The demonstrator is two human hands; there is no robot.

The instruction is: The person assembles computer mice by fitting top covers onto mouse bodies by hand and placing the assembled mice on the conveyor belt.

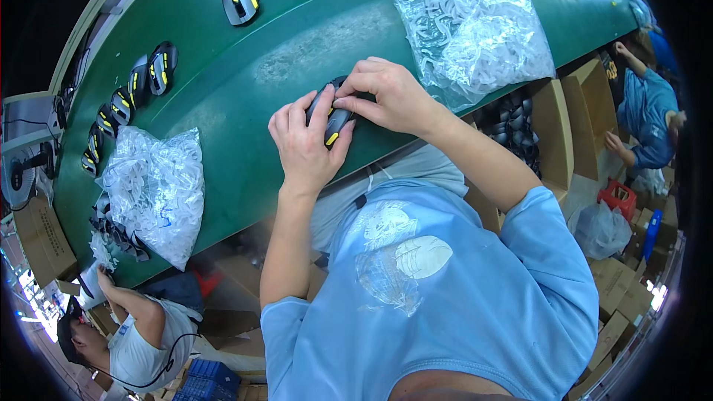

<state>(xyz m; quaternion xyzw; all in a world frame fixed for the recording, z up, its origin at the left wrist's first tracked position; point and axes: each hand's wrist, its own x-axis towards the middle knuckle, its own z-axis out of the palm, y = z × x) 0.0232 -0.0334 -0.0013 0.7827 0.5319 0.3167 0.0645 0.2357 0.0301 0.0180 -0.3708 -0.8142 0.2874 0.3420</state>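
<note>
A black and grey computer mouse with yellow accents (332, 131) rests on the green work table in front of me, partly hidden by my fingers. My left hand (306, 134) is wrapped round its near and left side. From the right, my right hand (382, 95) closes in a pinch at the mouse's far end, thumb and fingertips together. Whether a small part sits between those fingertips is hidden. To the right of my hands lies a clear plastic bag (475, 33) full of small whitish translucent pieces.
More such mice stand in a line along the table (290, 37), among them one mouse (242, 1) ahead. A second bag of whitish pieces (154, 189) lies left. Below the right edge, an open carton (551, 134) stands beside dark shells (512, 122). Co-workers sit at left (141, 327) and right (648, 115).
</note>
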